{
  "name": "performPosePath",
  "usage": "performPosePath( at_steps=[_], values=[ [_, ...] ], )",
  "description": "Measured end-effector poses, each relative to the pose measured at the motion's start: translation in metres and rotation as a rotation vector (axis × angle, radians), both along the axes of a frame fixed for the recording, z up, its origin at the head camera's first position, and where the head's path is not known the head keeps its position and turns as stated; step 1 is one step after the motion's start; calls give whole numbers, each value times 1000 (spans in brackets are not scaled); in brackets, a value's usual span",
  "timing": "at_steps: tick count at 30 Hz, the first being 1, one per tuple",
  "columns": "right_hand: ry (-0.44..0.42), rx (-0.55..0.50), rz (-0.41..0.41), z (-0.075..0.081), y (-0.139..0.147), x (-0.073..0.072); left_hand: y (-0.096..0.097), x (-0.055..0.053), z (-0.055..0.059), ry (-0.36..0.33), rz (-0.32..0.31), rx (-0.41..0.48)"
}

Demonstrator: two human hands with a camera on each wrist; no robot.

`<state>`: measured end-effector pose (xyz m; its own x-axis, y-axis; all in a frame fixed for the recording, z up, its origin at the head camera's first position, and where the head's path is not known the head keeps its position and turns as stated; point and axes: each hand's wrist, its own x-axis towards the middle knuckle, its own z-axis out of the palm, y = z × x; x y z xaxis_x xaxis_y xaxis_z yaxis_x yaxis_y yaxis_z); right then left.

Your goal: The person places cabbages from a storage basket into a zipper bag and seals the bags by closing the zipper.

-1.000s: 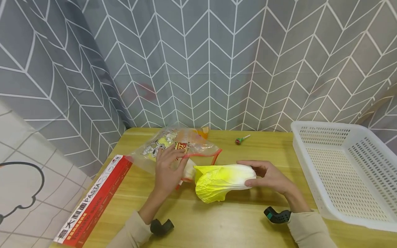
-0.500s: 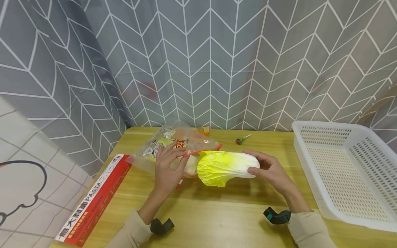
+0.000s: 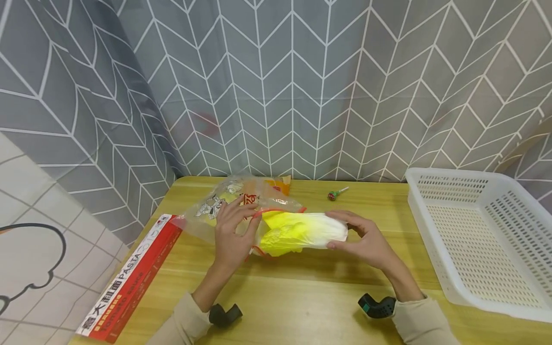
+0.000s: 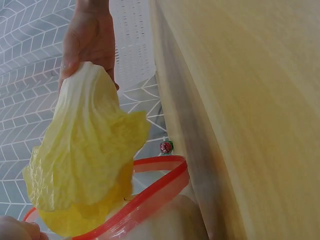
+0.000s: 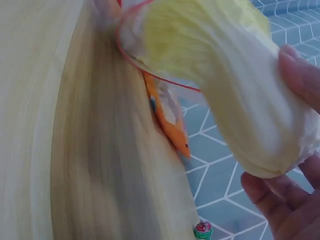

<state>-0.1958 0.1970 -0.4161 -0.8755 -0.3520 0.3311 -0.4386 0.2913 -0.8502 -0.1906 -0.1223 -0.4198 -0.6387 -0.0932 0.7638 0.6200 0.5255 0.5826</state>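
My right hand (image 3: 366, 239) grips the white stem end of a napa cabbage (image 3: 302, 231). The cabbage lies sideways, and its yellow leafy end is in the red-rimmed mouth of a clear printed plastic bag (image 3: 233, 196). At that mouth my left hand (image 3: 235, 232) pinches the bag's edge between thumb and fingers. From the left wrist, the leaves overlap the bag's red zip strip (image 4: 160, 192). In the right wrist view, thumb and fingers (image 5: 272, 200) wrap the cabbage's base. Something pale sits inside the bag, partly hidden.
A white plastic basket (image 3: 448, 282) stands at the right. Along the left table edge lies a red and white pasta box (image 3: 129, 278). Behind the bag is an orange packet (image 3: 282, 184), and a lollipop (image 3: 337, 193) lies near the back edge. A patterned curtain (image 3: 319, 96) hangs behind.
My right hand has raised the cabbage toward the back, then moved it left, so its leafy end has entered the bag's mouth. The left hand has stayed at the bag's edge.
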Motion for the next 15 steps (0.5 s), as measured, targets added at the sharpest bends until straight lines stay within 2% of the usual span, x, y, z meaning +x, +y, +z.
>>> performPosePath(
  at_steps=[2,5,9,12,15],
  values=[
    [12,26,-6,-1,-2,0,0,0,0,-2,-3,6],
    [31,5,-66,-3,-5,0,0,0,-1,2,-2,-2],
    [57,-101,-160,-7,-12,-1,1,1,-2,9,2,-12],
    [72,-178,-195,-8,-17,-2,2,1,-2,8,3,-8],
    [109,-209,-224,-7,-20,-1,3,1,-1,7,1,-2]
  ],
)
